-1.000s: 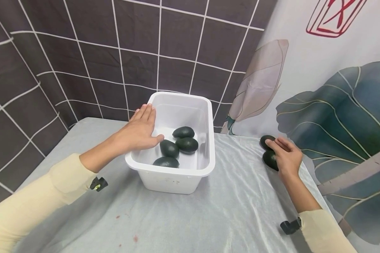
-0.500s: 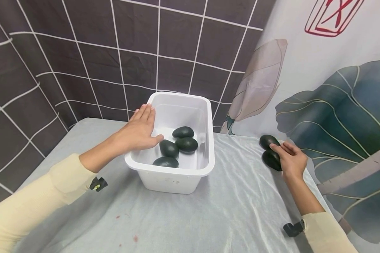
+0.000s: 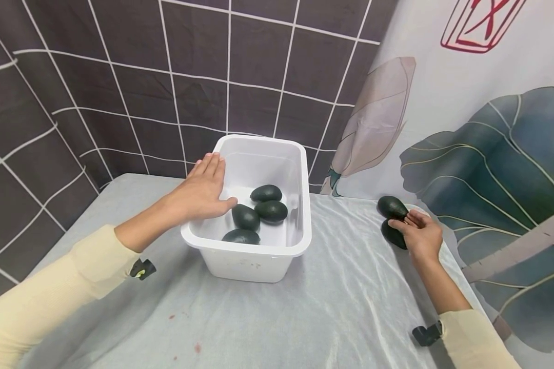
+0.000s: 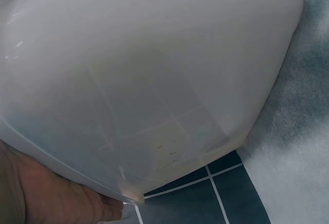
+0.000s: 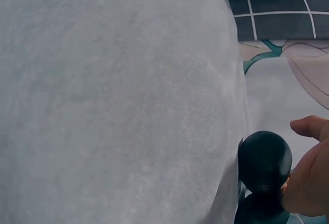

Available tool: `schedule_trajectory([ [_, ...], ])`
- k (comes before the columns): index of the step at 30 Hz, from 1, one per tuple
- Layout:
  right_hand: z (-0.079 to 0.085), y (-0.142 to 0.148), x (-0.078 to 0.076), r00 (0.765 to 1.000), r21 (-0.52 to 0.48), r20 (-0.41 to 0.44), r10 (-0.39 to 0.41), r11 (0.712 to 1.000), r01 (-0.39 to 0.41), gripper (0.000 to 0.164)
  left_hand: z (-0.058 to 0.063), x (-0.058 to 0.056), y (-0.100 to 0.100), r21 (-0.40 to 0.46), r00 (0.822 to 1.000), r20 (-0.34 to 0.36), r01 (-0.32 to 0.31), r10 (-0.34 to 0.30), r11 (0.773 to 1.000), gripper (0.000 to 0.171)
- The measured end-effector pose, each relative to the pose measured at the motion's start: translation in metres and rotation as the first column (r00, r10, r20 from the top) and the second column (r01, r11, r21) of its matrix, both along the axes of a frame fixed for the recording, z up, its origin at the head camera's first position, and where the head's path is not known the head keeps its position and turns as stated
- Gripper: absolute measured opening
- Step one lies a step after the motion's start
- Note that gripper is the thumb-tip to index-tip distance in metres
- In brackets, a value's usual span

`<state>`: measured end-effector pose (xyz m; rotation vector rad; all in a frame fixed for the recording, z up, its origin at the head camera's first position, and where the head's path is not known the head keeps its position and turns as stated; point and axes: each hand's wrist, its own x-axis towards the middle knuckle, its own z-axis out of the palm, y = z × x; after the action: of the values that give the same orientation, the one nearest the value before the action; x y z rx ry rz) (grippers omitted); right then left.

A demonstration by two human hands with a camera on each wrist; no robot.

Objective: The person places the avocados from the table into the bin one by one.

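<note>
In the head view, my left hand (image 3: 198,192) rests on the left rim of a white plastic tub (image 3: 246,264), fingers straight and thumb over the inside. Several dark green avocados (image 3: 271,211) lie in the tub. At the table's right edge, two more avocados lie together, a far avocado (image 3: 392,207) and a near avocado (image 3: 391,236). My right hand (image 3: 422,236) is beside them, its thumb over the near one and its fingers by the far one. In the right wrist view the thumb (image 5: 308,126) stands apart from the closest avocado (image 5: 264,160).
A pale grey-blue cloth (image 3: 351,307) covers the table. Behind the tub hangs a dark sheet (image 3: 258,61) with a white grid. On the right is a white sheet (image 3: 443,102) printed with large leaves, close to the table's edge.
My right hand slid right off the avocados, then came back slightly left, its thumb now over the near one. The far avocado shifted slightly and shows more. My left hand stays on the rim.
</note>
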<state>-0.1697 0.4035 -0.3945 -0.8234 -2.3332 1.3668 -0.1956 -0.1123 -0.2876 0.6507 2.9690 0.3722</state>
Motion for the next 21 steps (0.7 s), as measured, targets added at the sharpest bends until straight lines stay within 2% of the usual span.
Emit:
schedule_trajectory([
  [14,-0.0011,-0.0002,0.0041,0.993,0.054,0.104,0.061,0.996,-0.067,0.083,-0.0003,-0.0009,-0.0008,0.002,1.0,-0.004,0.002,-0.002,1.0,0.102],
  [17,-0.0035,-0.0018,0.0057,0.987,0.05,0.138,0.084,0.995,-0.092,0.085,-0.0007,-0.001,-0.0009,0.005,1.0,-0.003,0.001,-0.001,1.0,0.102],
  [21,-0.0065,-0.0032,0.0074,0.985,0.03,0.141,0.101,0.994,-0.106,0.088,-0.0019,-0.0011,-0.0008,0.003,1.0,-0.01,0.004,-0.004,1.0,0.103],
])
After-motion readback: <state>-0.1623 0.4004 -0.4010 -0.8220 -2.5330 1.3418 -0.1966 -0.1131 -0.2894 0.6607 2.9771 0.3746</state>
